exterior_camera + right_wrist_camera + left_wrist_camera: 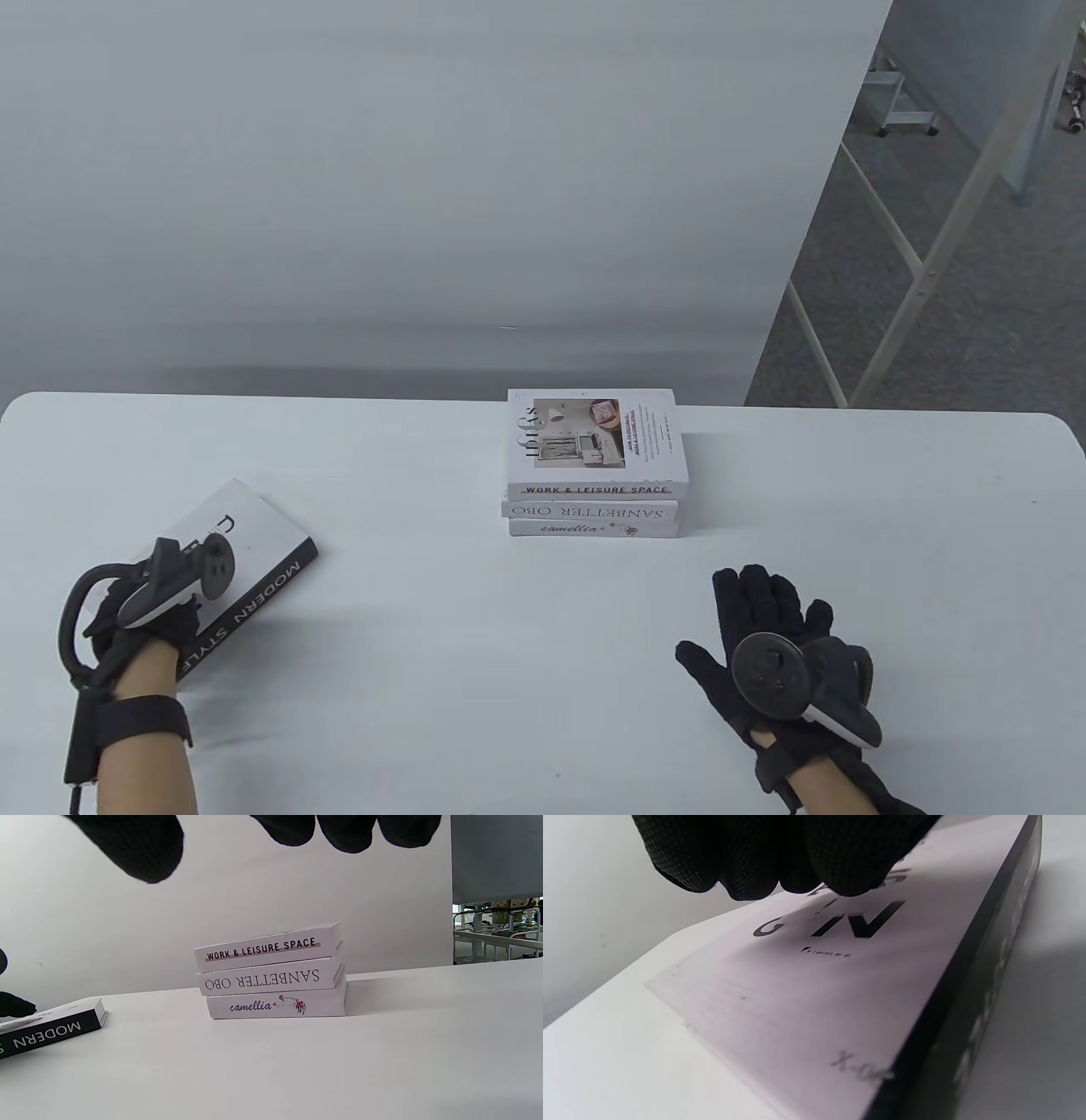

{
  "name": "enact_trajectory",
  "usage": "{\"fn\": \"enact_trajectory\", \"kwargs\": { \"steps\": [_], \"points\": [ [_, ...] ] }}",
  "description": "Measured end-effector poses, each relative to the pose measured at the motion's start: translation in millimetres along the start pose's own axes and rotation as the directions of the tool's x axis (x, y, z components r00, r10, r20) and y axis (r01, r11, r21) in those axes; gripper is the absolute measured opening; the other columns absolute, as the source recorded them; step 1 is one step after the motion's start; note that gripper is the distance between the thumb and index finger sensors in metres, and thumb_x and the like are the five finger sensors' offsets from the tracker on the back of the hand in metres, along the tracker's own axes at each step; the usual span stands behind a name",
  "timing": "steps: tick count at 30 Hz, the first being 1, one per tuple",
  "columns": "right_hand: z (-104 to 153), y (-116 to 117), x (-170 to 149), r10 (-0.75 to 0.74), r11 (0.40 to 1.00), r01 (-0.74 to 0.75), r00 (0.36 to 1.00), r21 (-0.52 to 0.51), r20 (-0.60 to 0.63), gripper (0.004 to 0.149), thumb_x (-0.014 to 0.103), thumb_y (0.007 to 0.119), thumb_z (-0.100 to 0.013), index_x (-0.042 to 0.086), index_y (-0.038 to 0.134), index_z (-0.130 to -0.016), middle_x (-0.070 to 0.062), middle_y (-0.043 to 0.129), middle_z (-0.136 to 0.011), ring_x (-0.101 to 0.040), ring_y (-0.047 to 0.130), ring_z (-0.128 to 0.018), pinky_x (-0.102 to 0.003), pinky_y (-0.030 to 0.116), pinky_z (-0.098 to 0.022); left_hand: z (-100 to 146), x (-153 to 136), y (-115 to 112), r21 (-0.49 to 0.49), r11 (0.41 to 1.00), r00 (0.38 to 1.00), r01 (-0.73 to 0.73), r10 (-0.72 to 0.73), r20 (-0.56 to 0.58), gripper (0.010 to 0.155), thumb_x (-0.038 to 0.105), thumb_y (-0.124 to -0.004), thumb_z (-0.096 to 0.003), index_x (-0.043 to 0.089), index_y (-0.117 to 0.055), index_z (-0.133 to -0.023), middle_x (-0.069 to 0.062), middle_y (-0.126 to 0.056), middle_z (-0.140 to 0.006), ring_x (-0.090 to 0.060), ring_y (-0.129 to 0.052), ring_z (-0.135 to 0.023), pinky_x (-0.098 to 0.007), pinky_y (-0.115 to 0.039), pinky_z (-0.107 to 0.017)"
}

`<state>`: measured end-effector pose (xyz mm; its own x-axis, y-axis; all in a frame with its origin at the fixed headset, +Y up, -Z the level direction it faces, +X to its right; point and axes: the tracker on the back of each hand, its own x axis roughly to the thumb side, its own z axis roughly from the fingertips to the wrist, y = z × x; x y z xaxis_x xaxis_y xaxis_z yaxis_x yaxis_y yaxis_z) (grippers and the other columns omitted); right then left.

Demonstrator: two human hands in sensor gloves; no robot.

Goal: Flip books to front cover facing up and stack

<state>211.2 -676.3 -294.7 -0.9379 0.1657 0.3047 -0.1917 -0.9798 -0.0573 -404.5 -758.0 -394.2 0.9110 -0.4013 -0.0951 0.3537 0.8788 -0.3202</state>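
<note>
Both hands wear black textured gloves. The left hand (148, 624) carries a black-and-white tracker with a black loop ring and a wide wrist strap; bare forearm shows. The right hand (768, 645) bears a round dark tracker face.

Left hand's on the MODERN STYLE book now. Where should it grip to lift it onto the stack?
Probably by the long edges: thumb on the black spine, fingers over the opposite edge. The MODERN STYLE book lies flat and skewed, spine facing the table's middle, with the left hand resting on its near end. Come from above, then carry it to the stack.
</note>
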Motion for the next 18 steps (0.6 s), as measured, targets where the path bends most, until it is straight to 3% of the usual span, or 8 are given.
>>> {"fn": "enact_trajectory", "kwargs": {
  "steps": [3,8,18],
  "points": [
    [-0.7,2.0,-2.5,0.003,1.0,-0.003,1.0,0.008,-0.007,0.084,0.058,0.066,-0.057,0.001,0.04,-0.112,-0.043,0.039,-0.109,-0.071,0.047,-0.093,-0.087,0.036,-0.053,-6.0,2.4,-5.7,-0.054,0.993,0.994,0.106,-0.106,0.017,0.066,0.025,-0.08,-0.0426,0.028,-0.052,-0.102,-0.007,-0.062,-0.105,-0.038,-0.079,-0.094,-0.053,-0.073,-0.067],
    [-2.4,5.3,-5.8,0.004,1.0,-0.004,1.0,0.021,-0.015,0.084,0.058,0.066,-0.057,0.001,0.039,-0.112,-0.043,0.04,-0.109,-0.071,0.047,-0.092,-0.087,0.036,-0.053,-11.7,-2.2,-9.3,-0.126,0.99,0.998,0.06,-0.058,0.026,0.07,0.023,-0.08,-0.0422,0.032,-0.043,-0.101,-0.008,-0.055,-0.107,-0.037,-0.078,-0.096,-0.056,-0.069,-0.068],
    [-3.3,6.1,-5.0,-0.004,1.0,0.004,1.0,0.029,-0.013,0.084,0.058,0.066,-0.057,0.0,0.04,-0.111,-0.043,0.04,-0.109,-0.071,0.047,-0.092,-0.087,0.036,-0.053,-7.6,15.5,2.1,-0.136,0.991,0.998,0.012,-0.003,0.064,0.069,0.029,-0.079,-0.0385,0.031,-0.048,-0.1,-0.011,-0.063,-0.101,-0.033,-0.092,-0.079,-0.044,-0.082,-0.058]
  ]
}}
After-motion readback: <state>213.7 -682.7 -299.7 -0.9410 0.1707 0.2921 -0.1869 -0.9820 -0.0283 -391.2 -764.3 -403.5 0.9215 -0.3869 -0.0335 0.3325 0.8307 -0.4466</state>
